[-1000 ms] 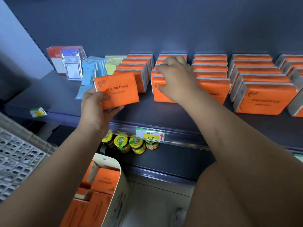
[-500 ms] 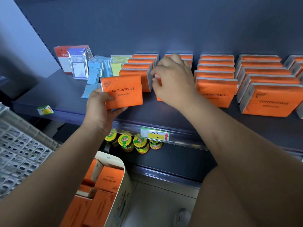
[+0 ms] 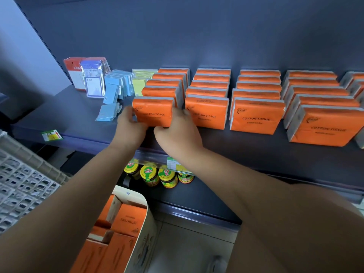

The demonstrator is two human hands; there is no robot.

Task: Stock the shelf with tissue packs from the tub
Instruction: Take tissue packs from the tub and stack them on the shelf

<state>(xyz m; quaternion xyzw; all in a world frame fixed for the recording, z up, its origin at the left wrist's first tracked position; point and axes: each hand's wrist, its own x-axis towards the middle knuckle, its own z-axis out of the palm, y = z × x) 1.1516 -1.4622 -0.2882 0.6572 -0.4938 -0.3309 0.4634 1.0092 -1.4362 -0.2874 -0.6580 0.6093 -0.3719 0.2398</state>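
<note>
Tissue pack (image 3: 152, 112) now at shelf (image 3: 78, 119) row front, left hand (image 3: 130, 129) and right hand (image 3: 177, 134) fingers (image 3: 182, 113) gripping it.

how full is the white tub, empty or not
Not empty: several orange cotton tissue packs sit inside the white plastic tub, reaching near its rim.

Single head-worn wide-angle view, facing forward and down, close to dark blue metal shelf (image 3: 78, 115); cream plastic tub (image 3: 137, 198) near bottom edge, directly below viewpoint.
</note>
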